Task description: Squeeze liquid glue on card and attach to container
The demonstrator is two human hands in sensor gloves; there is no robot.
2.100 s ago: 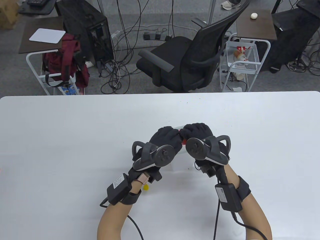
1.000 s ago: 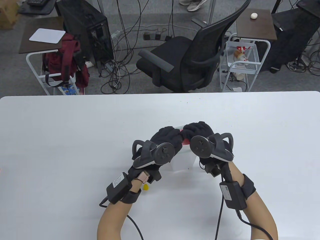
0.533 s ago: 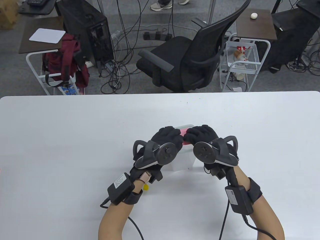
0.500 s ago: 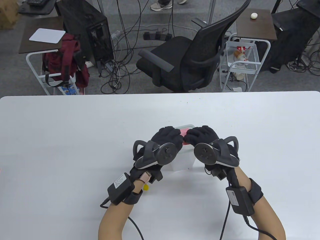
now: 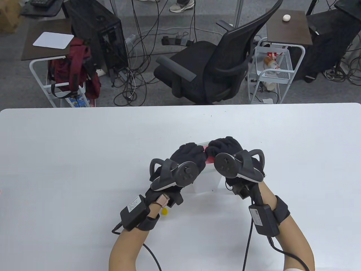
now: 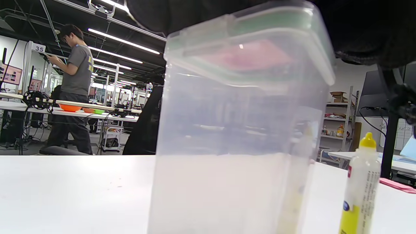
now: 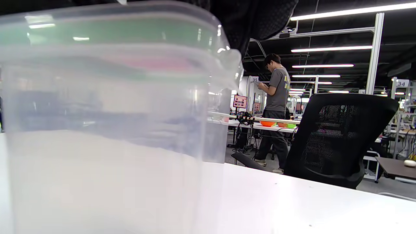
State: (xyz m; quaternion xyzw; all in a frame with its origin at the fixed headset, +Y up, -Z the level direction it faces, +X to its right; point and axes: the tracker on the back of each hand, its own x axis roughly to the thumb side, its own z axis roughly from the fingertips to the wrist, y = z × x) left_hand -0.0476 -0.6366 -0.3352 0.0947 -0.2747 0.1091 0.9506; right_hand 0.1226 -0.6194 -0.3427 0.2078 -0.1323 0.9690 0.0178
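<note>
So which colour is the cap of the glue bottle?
Yellow; the glue bottle cap shows best in the left wrist view.

A white table fills the lower half of the table view. Beyond it lies grey carpeted floor strewn with black cables and a power strip. A black mesh office chair stands behind the table's far edge. To the left, a white-framed side table with a dark top holds a white pad, with a red backpack beneath and a black computer tower beside it. To the right stands a white wire cart. In the wrist views, long ceiling light strips glow overhead, and a person in a grey shirt stands by distant workbenches.
</note>
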